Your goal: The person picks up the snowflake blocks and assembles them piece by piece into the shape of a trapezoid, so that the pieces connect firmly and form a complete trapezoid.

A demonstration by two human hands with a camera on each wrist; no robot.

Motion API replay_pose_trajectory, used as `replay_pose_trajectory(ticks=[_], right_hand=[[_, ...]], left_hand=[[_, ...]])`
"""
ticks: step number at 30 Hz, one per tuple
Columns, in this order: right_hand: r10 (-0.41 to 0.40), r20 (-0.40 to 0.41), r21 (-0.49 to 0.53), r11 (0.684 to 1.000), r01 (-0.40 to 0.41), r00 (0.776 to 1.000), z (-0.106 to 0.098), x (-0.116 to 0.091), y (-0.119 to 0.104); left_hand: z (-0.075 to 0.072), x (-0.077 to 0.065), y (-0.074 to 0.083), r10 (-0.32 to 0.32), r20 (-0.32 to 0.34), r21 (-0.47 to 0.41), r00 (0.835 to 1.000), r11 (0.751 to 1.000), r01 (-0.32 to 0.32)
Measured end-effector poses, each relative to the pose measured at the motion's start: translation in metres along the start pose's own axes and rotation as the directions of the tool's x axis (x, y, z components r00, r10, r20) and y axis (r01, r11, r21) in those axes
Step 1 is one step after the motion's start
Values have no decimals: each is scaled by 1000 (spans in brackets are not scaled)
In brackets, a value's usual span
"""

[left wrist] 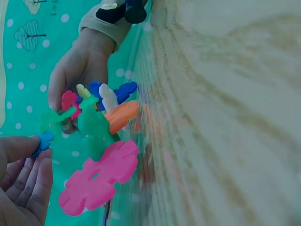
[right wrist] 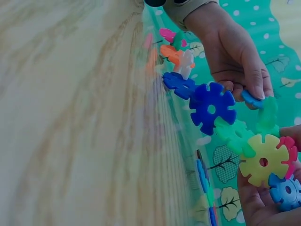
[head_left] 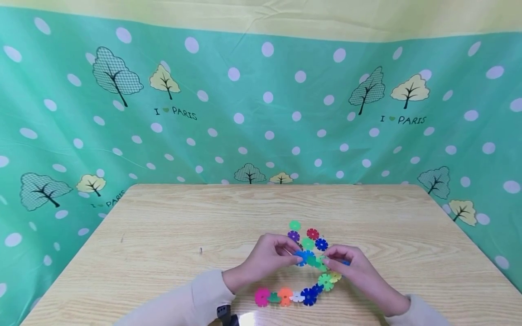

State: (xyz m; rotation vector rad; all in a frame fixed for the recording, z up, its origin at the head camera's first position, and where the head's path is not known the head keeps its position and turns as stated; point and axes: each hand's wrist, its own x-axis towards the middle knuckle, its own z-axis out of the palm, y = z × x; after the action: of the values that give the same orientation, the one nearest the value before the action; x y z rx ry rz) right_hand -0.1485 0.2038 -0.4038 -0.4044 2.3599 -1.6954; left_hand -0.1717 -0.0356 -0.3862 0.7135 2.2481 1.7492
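Note:
My left hand [head_left: 271,258] pinches a light blue notched flower disc [head_left: 302,257] between thumb and fingers. Facing it, my right hand [head_left: 356,267] holds the end of a curved chain of interlocking plastic flower discs, its fingers around the part with a yellow disc [right wrist: 264,160], a red disc and another blue disc [right wrist: 286,192]. A green disc [right wrist: 268,115] sits between the two hands, against the light blue one. From the right hand the chain curves toward me through green, dark blue [head_left: 308,297], white and orange [head_left: 285,297] discs to a pink disc [left wrist: 101,179] at its far end.
Just beyond the hands, several loose discs lie on the wooden table [head_left: 183,217], among them a red disc [head_left: 312,234], a purple disc [head_left: 293,236] and a green disc [head_left: 295,225]. A green dotted curtain [head_left: 265,108] hangs behind the table.

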Motion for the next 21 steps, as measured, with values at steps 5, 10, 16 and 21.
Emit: replay_pose_trajectory(ticks=[5,10,16,21], right_hand=[[37,-3,-68,997,-37,999,2,0,-3],[38,12,-117,992,-37,999,3,1,-7],[25,2,-118,993,-24,1000,6,2,-8],[18,-4,-105,994,-19,1000,8,1,-8]], left_hand=[[2,1,-6,1,-11,-11,1000,1000,-2],[3,1,-13,15,-6,-26,1000,1000,-15],[2,0,-14,18,-9,-45,1000,999,-18],[3,0,-13,8,-5,-71,1000,997,-9]])
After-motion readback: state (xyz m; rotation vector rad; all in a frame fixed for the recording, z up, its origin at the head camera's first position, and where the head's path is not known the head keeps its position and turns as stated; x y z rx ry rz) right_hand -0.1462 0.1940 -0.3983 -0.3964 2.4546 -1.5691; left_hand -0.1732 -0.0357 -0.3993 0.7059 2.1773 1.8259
